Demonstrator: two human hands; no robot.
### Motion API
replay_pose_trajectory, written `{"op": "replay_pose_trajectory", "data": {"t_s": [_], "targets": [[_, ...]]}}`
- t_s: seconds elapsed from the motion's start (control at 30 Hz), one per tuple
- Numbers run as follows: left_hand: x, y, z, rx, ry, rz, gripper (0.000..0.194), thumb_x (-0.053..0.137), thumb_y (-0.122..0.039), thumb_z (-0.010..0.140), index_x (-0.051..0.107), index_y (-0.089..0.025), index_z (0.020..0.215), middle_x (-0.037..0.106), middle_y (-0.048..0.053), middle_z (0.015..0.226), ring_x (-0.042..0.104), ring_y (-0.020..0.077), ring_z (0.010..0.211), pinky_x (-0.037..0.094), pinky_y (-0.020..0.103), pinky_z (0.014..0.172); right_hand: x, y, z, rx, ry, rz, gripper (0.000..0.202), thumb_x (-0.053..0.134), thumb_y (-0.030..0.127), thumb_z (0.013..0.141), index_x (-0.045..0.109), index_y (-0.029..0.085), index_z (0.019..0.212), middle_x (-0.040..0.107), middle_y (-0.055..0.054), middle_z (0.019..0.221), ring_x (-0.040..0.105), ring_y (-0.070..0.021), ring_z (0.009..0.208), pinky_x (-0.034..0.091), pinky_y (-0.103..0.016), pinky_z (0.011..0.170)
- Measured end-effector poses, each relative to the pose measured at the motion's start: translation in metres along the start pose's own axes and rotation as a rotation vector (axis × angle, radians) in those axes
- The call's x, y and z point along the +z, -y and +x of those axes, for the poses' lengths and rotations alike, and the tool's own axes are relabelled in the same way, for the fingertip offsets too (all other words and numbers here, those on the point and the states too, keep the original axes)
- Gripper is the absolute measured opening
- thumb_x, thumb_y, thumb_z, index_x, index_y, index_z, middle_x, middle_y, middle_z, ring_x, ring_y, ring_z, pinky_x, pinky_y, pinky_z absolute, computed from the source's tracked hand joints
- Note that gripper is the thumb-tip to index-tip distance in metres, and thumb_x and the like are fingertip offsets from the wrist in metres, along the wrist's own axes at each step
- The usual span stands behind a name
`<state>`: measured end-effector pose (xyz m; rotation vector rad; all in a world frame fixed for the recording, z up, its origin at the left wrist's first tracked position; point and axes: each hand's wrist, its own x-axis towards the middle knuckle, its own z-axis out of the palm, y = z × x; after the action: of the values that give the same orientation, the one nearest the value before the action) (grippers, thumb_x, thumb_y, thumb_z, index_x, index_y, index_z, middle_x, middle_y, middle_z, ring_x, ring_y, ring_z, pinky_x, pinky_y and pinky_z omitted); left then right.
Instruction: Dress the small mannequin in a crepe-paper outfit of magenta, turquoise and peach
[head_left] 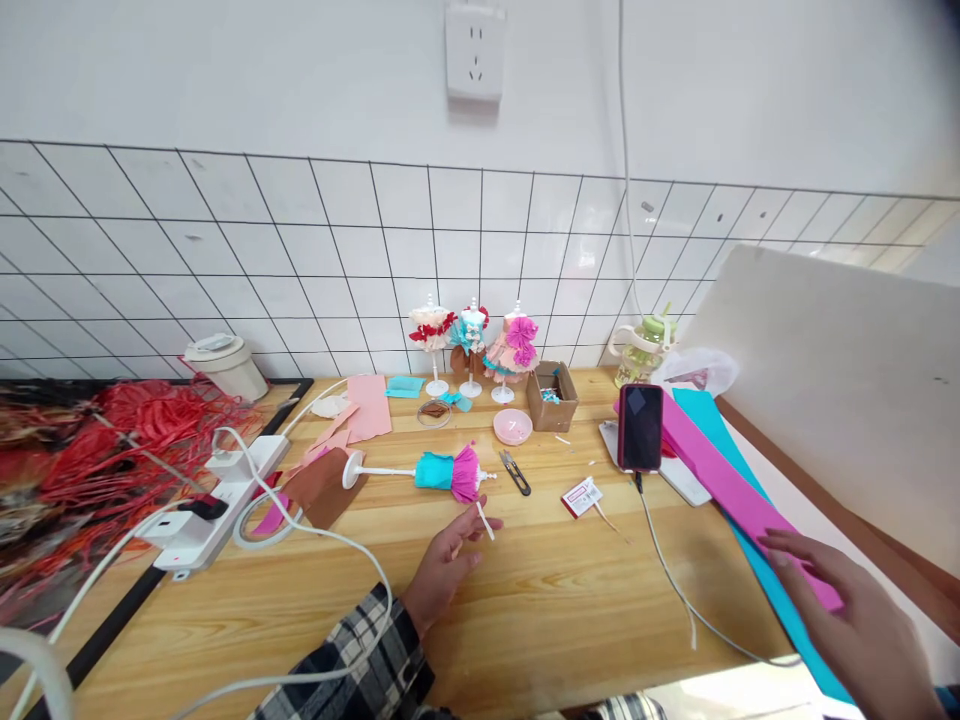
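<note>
My left hand (448, 562) is over the middle of the wooden table, its fingers closed on a short, thin white strip (486, 521). Just beyond it lies a small dress-form stand (390, 472) on its side, wearing a turquoise bodice and a magenta pleated paper skirt. Thread snips (515, 473) rest right of the skirt. At the right edge my right hand (855, 615) lies with fingers stretched and apart over the near end of a long magenta paper strip (720, 462). A turquoise paper strip (757, 560) runs under that one.
Three dressed mini stands (471, 345) stand by the tiled wall, near a cardboard box (553, 398) and pink bowl (513, 427). A phone (640, 428) is propped up, its cable crossing the table. Left are a power strip (217, 500), a looping white cable and red raffia-like strands (142, 440).
</note>
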<state>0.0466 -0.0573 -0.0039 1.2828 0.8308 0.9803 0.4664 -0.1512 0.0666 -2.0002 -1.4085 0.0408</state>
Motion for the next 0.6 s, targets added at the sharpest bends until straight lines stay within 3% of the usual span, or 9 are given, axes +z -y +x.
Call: {"op": "replay_pose_trajectory", "data": {"t_s": [0.1, 0.2, 0.27, 0.37, 0.47, 0.6], "targets": [[-0.012, -0.007, 0.011, 0.031, 0.018, -0.271, 0.068, 0.056, -0.014, 0.067, 0.046, -0.02, 0.134, 0.059, 0.011, 0.126, 0.046, 0.0288, 0.123, 0.024, 0.048, 0.106, 0.021, 0.069, -0.028, -0.367, 0.059, 0.072, 0.025, 0.052, 0.046, 0.082, 0.066, 0.029, 0.094, 0.065, -0.01, 0.108, 0.058, -0.0327, 0.102, 0.047, -0.05, 0.085], [-0.037, -0.02, 0.023, 0.039, 0.031, -0.539, 0.063, 0.05, -0.009, 0.066, 0.052, -0.016, 0.128, 0.054, 0.01, 0.133, 0.041, 0.027, 0.128, 0.023, 0.047, 0.109, 0.068, 0.145, -0.05, -0.72, 0.228, 0.184, 0.024, 0.055, 0.032, 0.083, 0.062, 0.028, 0.106, 0.062, -0.007, 0.113, 0.056, -0.027, 0.106, 0.048, -0.043, 0.088], [-0.057, -0.025, 0.026, 0.009, 0.052, -0.653, 0.061, 0.046, -0.011, 0.069, 0.049, -0.014, 0.129, 0.053, 0.01, 0.134, 0.042, 0.0246, 0.129, 0.02, 0.045, 0.111, 0.107, 0.188, -0.054, -0.851, 0.264, 0.248, 0.029, 0.053, 0.025, 0.085, 0.058, 0.027, 0.113, 0.06, -0.006, 0.117, 0.054, -0.0239, 0.108, 0.045, -0.041, 0.093], [-0.08, -0.025, 0.019, 0.005, 0.037, -0.766, 0.062, 0.044, -0.015, 0.071, 0.044, -0.013, 0.133, 0.049, 0.01, 0.137, 0.04, 0.0227, 0.13, 0.019, 0.042, 0.113, 0.166, 0.233, -0.049, -0.894, 0.164, 0.351, 0.04, 0.051, 0.023, 0.085, 0.049, 0.022, 0.125, 0.058, -0.009, 0.12, 0.051, -0.0226, 0.11, 0.04, -0.041, 0.097], [-0.087, -0.02, 0.011, 0.007, 0.015, -0.789, 0.072, 0.044, -0.015, 0.064, 0.038, -0.011, 0.136, 0.049, 0.011, 0.137, 0.037, 0.0237, 0.133, 0.019, 0.043, 0.113, 0.213, 0.256, -0.044, -0.86, 0.073, 0.395, 0.042, 0.054, 0.027, 0.082, 0.049, 0.018, 0.123, 0.058, -0.011, 0.116, 0.05, -0.0242, 0.109, 0.038, -0.043, 0.095], [-0.079, -0.02, 0.01, -0.005, 0.016, -0.802, 0.084, 0.042, -0.013, 0.054, 0.035, -0.009, 0.137, 0.05, 0.013, 0.136, 0.036, 0.0243, 0.133, 0.019, 0.044, 0.113, 0.24, 0.258, -0.04, -0.833, 0.061, 0.371, 0.034, 0.055, 0.028, 0.082, 0.054, 0.021, 0.116, 0.062, -0.007, 0.108, 0.05, -0.023, 0.101, 0.035, -0.04, 0.091]]}}
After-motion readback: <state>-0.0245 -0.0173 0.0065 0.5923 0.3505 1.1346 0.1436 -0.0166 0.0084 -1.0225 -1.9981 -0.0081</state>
